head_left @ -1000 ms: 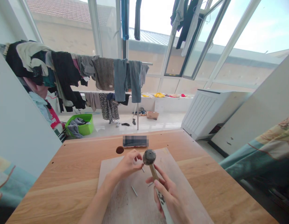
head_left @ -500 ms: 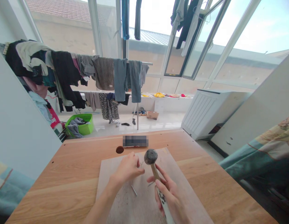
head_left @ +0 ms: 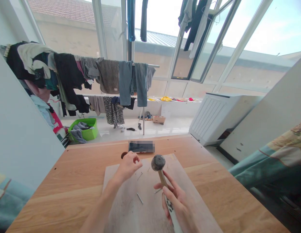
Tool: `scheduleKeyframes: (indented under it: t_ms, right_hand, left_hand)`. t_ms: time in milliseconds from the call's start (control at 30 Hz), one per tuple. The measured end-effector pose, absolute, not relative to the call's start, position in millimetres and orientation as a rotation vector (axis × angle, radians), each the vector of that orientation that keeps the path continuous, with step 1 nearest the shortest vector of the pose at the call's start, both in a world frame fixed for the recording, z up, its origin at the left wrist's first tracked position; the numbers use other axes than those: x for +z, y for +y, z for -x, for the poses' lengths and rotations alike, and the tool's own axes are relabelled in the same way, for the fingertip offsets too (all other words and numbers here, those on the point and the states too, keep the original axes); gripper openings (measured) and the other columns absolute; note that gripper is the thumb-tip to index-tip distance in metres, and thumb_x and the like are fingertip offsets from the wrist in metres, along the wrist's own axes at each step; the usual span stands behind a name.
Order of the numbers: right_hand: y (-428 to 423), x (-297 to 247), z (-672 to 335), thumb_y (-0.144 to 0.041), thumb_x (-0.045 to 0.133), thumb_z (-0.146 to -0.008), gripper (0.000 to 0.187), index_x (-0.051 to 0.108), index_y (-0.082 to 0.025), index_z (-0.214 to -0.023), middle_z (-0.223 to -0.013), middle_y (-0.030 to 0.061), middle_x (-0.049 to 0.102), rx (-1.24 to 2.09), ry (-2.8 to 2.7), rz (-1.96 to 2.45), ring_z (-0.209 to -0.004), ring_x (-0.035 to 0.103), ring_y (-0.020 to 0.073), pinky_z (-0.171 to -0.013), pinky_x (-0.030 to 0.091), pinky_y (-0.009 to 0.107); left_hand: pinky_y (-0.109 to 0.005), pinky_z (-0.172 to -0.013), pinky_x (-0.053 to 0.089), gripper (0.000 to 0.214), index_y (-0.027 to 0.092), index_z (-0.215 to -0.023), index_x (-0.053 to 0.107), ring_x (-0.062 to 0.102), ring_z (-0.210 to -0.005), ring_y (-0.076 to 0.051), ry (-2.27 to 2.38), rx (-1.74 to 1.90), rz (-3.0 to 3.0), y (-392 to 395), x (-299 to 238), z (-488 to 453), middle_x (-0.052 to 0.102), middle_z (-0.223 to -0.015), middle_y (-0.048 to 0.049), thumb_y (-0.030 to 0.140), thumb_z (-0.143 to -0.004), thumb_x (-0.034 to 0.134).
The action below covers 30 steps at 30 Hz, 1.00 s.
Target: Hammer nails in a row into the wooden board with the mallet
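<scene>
My right hand [head_left: 176, 199] is wrapped round the handle of a rubber mallet [head_left: 158, 162], its black head raised at the far end. Over the upper left of a pale wooden board [head_left: 123, 216], my left hand [head_left: 128, 166] has its fingers curled and thumb drawn in; whatever is in them, if anything, I cannot make out. A thick nail [head_left: 140, 198] lies on the board below it. Thinner nails, one of them a small nail [head_left: 140, 176], are scattered between the hands. Another nail [head_left: 157, 191] shows beside my right fingers.
The board rests on a wooden table [head_left: 68, 181] with a round hole [head_left: 123, 155]. A dark pixelated box [head_left: 141, 147] lies at the far edge. Beyond stand a laundry rack [head_left: 143, 119], a green basket [head_left: 89, 134] and a white cabinet [head_left: 208, 116].
My left hand has moved left and away from me, leaving nails on the board in view. My right hand and the mallet have hardly moved.
</scene>
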State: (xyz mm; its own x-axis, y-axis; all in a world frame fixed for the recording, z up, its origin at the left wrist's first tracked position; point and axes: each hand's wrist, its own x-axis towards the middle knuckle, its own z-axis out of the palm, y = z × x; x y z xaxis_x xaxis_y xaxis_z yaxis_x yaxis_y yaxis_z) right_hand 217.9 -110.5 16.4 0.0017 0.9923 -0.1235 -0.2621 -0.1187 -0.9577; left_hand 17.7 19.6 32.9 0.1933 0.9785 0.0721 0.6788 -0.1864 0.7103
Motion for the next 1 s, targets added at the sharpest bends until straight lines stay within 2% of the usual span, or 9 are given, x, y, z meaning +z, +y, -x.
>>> scheduleKeyframes:
  t_ms: [167,233,333,433,600,800,1000]
  right_hand:
    - [-110,15,-218,-0.053,0.070,-0.089,0.069,0.049,-0.022,-0.147,-0.104,0.0124,0.073,1.389,-0.911,1.100,-0.037,0.049,0.0038,-0.028,0.040,0.017]
    - [-109,12,-218,-0.054,0.072,-0.088,0.071,0.050,-0.021,-0.147,-0.104,0.0125,0.073,1.386,-0.900,1.093,-0.035,0.048,0.0036,-0.027,0.040,0.017]
    - [-108,6,-218,-0.054,0.071,-0.088,0.071,0.050,-0.021,-0.146,-0.103,0.0117,0.073,1.383,-0.902,1.082,-0.034,0.047,0.0034,-0.026,0.040,0.018]
    - [-108,5,-219,-0.053,0.071,-0.089,0.069,0.050,-0.022,-0.147,-0.102,0.0110,0.073,1.384,-0.898,1.074,-0.034,0.047,0.0034,-0.026,0.039,0.017]
    - [-110,8,-219,-0.054,0.072,-0.088,0.071,0.049,-0.022,-0.146,-0.102,0.0113,0.073,1.389,-0.893,1.072,-0.034,0.048,0.0035,-0.026,0.039,0.017]
    - [-111,11,-217,-0.053,0.073,-0.088,0.070,0.049,-0.022,-0.146,-0.104,0.0114,0.073,1.388,-0.877,1.088,-0.034,0.048,0.0027,-0.027,0.039,0.016]
    - [-111,10,-218,-0.052,0.071,-0.089,0.068,0.049,-0.024,-0.146,-0.106,0.0112,0.073,1.398,-0.886,1.082,-0.035,0.049,0.0031,-0.027,0.038,0.016]
  left_hand:
    - [-0.031,-0.080,0.051,0.013,0.018,-0.073,0.066,0.063,-0.106,-0.025,1.280,0.997,-1.791,30,30,4,0.064,-0.114,-0.0117,0.030,-0.079,0.063]
    - [-0.031,-0.079,0.051,0.017,0.018,-0.076,0.064,0.065,-0.098,-0.023,1.140,0.970,-1.699,29,26,3,0.070,-0.103,-0.0110,0.034,-0.081,0.063]
    - [-0.028,-0.071,0.049,0.020,0.018,-0.090,0.064,0.063,-0.075,-0.018,1.065,0.937,-1.646,25,21,-4,0.070,-0.079,-0.0037,0.036,-0.081,0.065]
    - [-0.026,-0.067,0.044,0.030,0.019,-0.108,0.068,0.059,-0.070,-0.015,1.098,0.906,-1.727,21,19,-9,0.071,-0.079,-0.0016,0.032,-0.081,0.064]
    - [-0.026,-0.069,0.043,0.023,0.020,-0.099,0.076,0.058,-0.069,-0.015,1.158,0.790,-1.832,15,19,-10,0.073,-0.079,-0.0014,0.029,-0.083,0.062]
    - [-0.026,-0.072,0.047,0.019,0.018,-0.094,0.071,0.063,-0.076,-0.017,1.130,0.789,-1.795,10,12,-5,0.072,-0.081,-0.0026,0.032,-0.084,0.063]
    - [-0.025,-0.067,0.044,0.019,0.019,-0.092,0.070,0.056,-0.068,-0.014,1.151,0.771,-1.822,6,12,-4,0.069,-0.079,-0.0012,0.035,-0.086,0.061]
